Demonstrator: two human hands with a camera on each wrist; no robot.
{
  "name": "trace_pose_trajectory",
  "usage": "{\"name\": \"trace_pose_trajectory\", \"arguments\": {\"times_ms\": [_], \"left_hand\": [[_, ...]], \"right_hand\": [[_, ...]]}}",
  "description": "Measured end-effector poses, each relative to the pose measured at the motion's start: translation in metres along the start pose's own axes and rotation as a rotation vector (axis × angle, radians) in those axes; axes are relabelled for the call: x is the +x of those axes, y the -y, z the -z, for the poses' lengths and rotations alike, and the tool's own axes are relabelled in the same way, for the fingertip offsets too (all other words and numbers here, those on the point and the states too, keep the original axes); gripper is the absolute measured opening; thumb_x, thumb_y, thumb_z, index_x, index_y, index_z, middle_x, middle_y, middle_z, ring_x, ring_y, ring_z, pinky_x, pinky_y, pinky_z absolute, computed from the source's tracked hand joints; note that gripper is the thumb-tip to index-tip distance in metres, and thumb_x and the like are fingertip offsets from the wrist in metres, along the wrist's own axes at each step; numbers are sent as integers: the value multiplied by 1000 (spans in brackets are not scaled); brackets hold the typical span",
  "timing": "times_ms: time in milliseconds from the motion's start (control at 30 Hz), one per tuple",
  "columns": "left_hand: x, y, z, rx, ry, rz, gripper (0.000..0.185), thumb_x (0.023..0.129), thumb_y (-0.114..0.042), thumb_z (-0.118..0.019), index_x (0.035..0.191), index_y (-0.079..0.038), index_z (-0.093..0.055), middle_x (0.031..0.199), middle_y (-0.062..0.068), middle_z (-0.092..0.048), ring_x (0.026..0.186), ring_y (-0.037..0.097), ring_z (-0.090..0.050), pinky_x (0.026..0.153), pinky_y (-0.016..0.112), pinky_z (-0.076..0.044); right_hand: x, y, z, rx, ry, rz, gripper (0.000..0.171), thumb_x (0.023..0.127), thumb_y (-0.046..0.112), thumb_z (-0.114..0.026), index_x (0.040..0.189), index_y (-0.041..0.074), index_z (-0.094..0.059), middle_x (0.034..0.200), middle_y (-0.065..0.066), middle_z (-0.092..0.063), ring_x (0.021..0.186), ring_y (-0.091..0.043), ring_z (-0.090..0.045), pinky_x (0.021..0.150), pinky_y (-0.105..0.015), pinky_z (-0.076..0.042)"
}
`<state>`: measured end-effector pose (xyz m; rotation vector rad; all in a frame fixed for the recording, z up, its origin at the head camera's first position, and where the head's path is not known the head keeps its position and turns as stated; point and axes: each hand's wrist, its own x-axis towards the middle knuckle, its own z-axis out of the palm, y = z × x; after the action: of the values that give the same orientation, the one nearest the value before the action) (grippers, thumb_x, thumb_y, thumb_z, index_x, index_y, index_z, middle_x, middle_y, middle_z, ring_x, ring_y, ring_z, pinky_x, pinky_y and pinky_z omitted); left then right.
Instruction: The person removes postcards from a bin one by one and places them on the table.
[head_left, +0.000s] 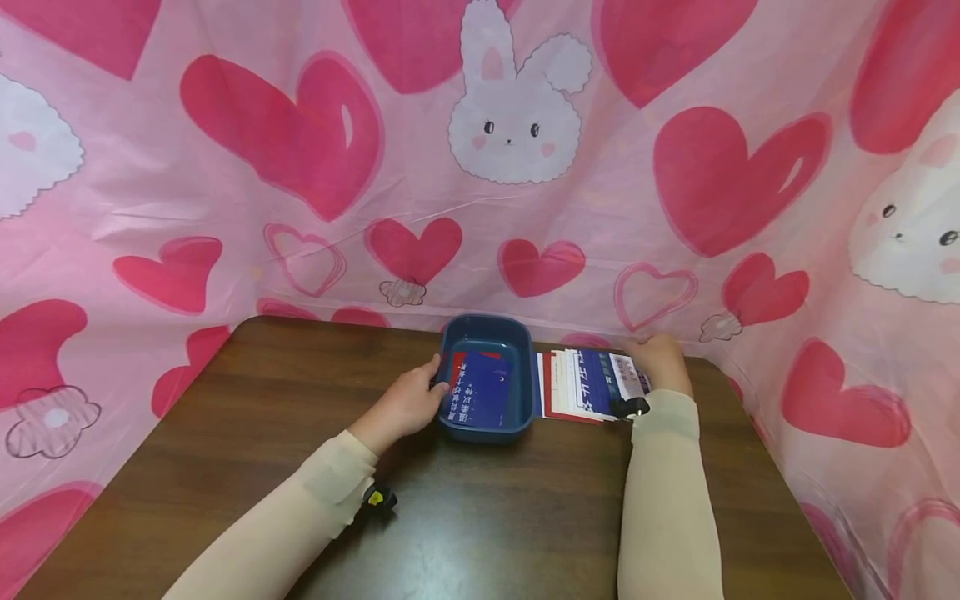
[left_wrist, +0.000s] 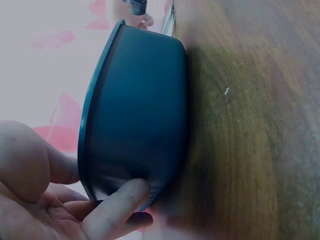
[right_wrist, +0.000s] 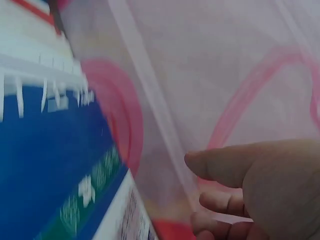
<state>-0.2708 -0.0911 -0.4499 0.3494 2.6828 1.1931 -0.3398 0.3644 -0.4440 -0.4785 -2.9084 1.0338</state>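
Observation:
My left hand (head_left: 407, 402) grips the left rim of a dark blue plastic tray (head_left: 448, 330). In the left wrist view, the thumb lies at the rim and fingers press the outer wall of the tray (left_wrist: 140, 100). Inside it lies a blue card (head_left: 487, 400) with white characters, over a partly covered red card (head_left: 458, 363). Right of the tray, a fanned row of cards (head_left: 558, 387), white, red and blue, overlaps. At its right end is my right hand (head_left: 662, 362). In the right wrist view, this hand (right_wrist: 265, 182) holds nothing, its fingers loosely bent beside the cards.
The brown wooden table (head_left: 300, 400) carries the tray and cards near its back edge. A pink cloth (head_left: 420, 192) with hearts and rabbits hangs behind and at both sides, close to the right hand. Dark wrist cameras sit on both cream sleeves (head_left: 667, 492).

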Motion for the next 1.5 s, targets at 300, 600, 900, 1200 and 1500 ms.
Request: {"name": "trace_pose_trajectory", "arguments": {"times_ms": [300,600,900,1200,1500], "left_hand": [[0,5,0,6,-53,23,62,119,-21,-56,171,9,-40,169,29,-56,157,47,-57,132,67,-43],[1,4,-2,-8,-50,23,59,118,-20,-59,167,10,-46,160,29,-64,138,40,-68,126,64,-52],[4,4,-4,19,-57,37,47,117,-21,-61,153,9,-60,134,25,-76,109,34,-70,103,56,-65],[3,5,-4,-43,-20,63,54,118,-22,-60,161,9,-52,130,25,-75,91,26,-76,82,43,-69],[1,5,-1,-117,11,89,53,119,-20,-57,162,11,-49,130,30,-74,76,23,-81,72,41,-72]], "right_hand": [[-15,55,-1,51,59,106,63,111,44,-66,148,-7,-63,152,-35,-65,141,-53,-62,123,-68,-53],[-33,106,-21,59,124,267,49,110,41,-69,137,1,-72,133,-29,-75,122,-44,-71,105,-54,-62],[-56,150,-64,117,351,275,43,108,35,-78,134,2,-70,108,-23,-83,87,-35,-83,76,-44,-71],[-53,185,-105,-74,463,272,40,105,37,-82,120,2,-72,91,-15,-83,77,-27,-84,70,-37,-72],[-50,199,-132,-511,452,288,63,99,57,-83,127,1,-79,103,-13,-84,82,-23,-81,84,-40,-72]]}}
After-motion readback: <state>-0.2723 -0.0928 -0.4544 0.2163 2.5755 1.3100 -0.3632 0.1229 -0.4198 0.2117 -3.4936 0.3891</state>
